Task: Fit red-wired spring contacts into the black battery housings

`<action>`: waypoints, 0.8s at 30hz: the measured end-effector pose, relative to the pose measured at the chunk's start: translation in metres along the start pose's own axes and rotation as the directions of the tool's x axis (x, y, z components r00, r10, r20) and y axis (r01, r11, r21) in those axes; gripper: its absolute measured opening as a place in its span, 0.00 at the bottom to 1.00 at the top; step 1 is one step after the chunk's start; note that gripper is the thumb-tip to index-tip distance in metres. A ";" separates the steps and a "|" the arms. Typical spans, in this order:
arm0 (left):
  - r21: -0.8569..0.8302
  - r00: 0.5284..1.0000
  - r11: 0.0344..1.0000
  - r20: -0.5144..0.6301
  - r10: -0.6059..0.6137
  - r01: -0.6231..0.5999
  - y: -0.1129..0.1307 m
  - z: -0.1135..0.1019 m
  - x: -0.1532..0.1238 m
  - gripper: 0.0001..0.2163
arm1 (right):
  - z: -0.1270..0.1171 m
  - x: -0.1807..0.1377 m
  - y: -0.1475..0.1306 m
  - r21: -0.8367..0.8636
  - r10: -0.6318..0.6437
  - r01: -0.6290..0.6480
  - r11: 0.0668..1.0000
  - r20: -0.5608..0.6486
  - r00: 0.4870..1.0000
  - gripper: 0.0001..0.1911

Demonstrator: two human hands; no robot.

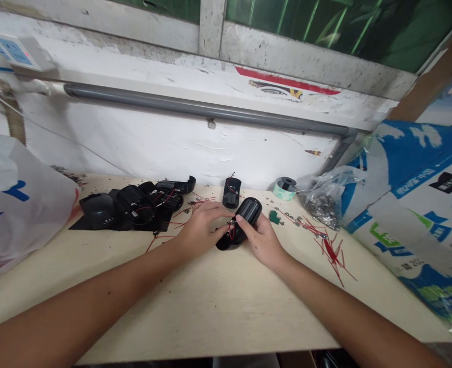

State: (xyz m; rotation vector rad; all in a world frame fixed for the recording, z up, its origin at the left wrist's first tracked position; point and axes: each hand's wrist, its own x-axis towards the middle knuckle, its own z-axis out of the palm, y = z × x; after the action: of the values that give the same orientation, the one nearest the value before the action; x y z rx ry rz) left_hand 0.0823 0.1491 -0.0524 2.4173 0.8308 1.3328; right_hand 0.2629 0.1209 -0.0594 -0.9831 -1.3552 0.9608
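Both hands are at a black plastic housing, a rounded hollow shell held tilted above the table. My right hand wraps its right side, with the thumb pressed on the inside. My left hand is closed at the left edge, thumb and forefinger beside a short red wire inside the shell. The fingertips are partly hidden, so whether they also pinch the wire cannot be made out. Just behind stands another black shell with a red wire on it.
Several black housings are piled on a dark sheet at the left. Loose red wires, a green piece, a tape roll and a clear bag of small metal parts lie rightward. A blue-white package borders the table; a white bag stands left.
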 end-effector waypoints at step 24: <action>-0.263 0.982 0.946 0.051 -0.181 0.188 0.009 0.000 0.001 0.07 | -0.002 -0.001 -0.004 0.001 0.063 -0.063 0.998 0.013 0.998 0.19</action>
State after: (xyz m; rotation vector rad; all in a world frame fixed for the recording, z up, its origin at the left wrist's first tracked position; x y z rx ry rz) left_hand 0.0862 0.1426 -0.0473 2.0911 0.7926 1.2510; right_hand 0.2651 0.1188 -0.0558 -1.0249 -1.3409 1.0165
